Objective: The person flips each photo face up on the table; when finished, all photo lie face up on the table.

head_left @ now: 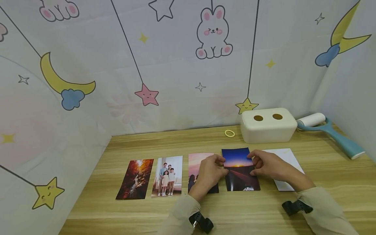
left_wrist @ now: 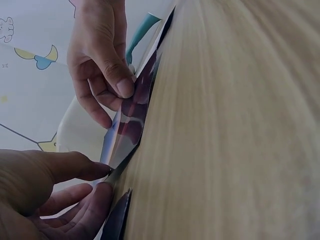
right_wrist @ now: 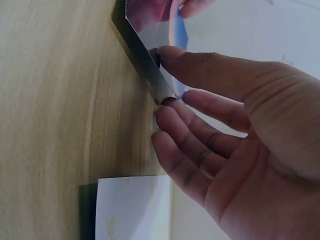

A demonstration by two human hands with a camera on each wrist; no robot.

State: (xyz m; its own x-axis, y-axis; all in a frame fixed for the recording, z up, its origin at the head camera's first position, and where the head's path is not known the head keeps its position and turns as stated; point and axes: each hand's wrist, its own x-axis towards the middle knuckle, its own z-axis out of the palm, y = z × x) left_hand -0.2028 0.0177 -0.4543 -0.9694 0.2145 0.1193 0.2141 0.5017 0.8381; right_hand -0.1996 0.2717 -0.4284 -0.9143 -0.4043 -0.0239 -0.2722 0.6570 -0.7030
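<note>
A sunset photo (head_left: 239,176) with a blue and orange sky stands right of centre on the table. My left hand (head_left: 212,171) pinches its left edge, and my right hand (head_left: 268,165) pinches the right edge. In the left wrist view the photo (left_wrist: 134,117) is seen nearly edge-on between both hands. The right wrist view shows my right thumb (right_wrist: 200,70) on its face. Beneath my left hand lies a pink-sky photo (head_left: 201,158), partly covered. Partly behind my right hand is a white card (head_left: 283,156), its printed side not visible.
An autumn stream photo (head_left: 135,179) and a family photo (head_left: 168,178) lie in a row at the left. Toward the back stand a cream box (head_left: 268,129) with two holes, a yellow ring (head_left: 229,133) and a blue-handled lint roller (head_left: 337,135). Patterned cloth surrounds the wooden table (head_left: 117,218).
</note>
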